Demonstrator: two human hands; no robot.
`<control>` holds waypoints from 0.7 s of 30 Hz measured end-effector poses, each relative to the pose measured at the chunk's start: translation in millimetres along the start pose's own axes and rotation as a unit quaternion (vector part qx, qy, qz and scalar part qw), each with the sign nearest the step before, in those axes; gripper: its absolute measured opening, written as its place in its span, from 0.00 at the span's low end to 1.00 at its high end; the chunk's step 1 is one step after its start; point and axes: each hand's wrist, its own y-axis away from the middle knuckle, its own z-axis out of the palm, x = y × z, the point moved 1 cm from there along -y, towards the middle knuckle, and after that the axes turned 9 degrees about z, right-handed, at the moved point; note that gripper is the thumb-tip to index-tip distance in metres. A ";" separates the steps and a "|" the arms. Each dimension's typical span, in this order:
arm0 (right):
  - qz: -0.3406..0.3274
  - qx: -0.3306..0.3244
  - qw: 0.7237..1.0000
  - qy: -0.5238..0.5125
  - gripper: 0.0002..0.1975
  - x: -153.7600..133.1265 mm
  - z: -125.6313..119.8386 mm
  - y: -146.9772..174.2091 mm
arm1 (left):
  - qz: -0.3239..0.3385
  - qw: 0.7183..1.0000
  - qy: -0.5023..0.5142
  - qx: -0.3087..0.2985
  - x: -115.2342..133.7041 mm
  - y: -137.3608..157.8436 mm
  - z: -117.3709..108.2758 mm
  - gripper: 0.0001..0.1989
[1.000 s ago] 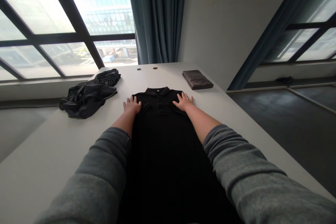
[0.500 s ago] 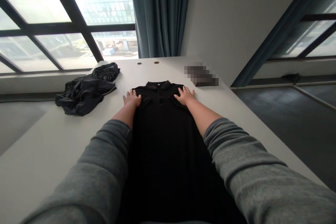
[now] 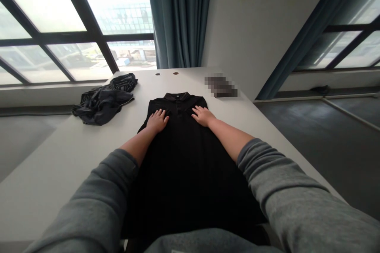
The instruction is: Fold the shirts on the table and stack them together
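Note:
A black polo shirt (image 3: 184,166) lies spread front side up, its collar (image 3: 177,96) at the far end and its body running toward me. My left hand (image 3: 158,120) rests flat on the upper chest at the left, fingers spread. On the other side of the button placket, my right hand (image 3: 203,116) presses flat on the upper chest with its fingers apart. Neither hand grips the cloth. Both sleeves of the shirt are partly hidden or tucked out of sight, and my forearms cover some of its sides.
The shirt is on a white table (image 3: 56,174). Crumpled dark clothes (image 3: 102,104) lie at the back left, one of them striped. A blurred-out dark item (image 3: 222,86) sits at the back right. Two round holes are near the far edge, before a blue-grey curtain (image 3: 181,19).
Both hands have slid from the shoulders inward and toward me, onto the chest. The shirt's shoulders now show uncovered, and its lower end has come into view.

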 end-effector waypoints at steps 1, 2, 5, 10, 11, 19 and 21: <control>0.009 0.006 1.000 0.003 0.33 -3.1 -5.7 3.1 | -0.006 1.000 0.006 -0.005 1.1 5.0 -5.6 0.35; 0.014 0.016 1.000 0.003 0.33 -5.6 -12.8 8.3 | -0.012 1.000 0.010 -0.007 1.1 13.0 -11.4 0.35; 0.000 0.053 0.998 -0.016 0.34 -4.1 -34.8 44.5 | -0.027 1.000 0.010 0.003 -5.4 63.1 -22.4 0.37; -0.077 0.039 0.993 -0.084 0.37 30.6 -34.4 177.8 | -0.016 1.000 0.000 -0.022 -14.0 215.4 -4.3 0.37; -0.084 0.031 0.991 -0.100 0.37 38.1 -27.1 207.8 | -0.012 1.000 -0.002 -0.027 -12.1 245.2 1.1 0.37; -0.078 0.021 0.989 -0.121 0.34 45.8 23.7 327.2 | -0.089 0.996 -0.027 0.008 23.7 346.5 3.2 0.34; -0.075 0.018 0.990 -0.117 0.33 42.6 22.6 327.7 | -0.123 0.992 -0.039 0.016 29.1 351.4 -4.7 0.33</control>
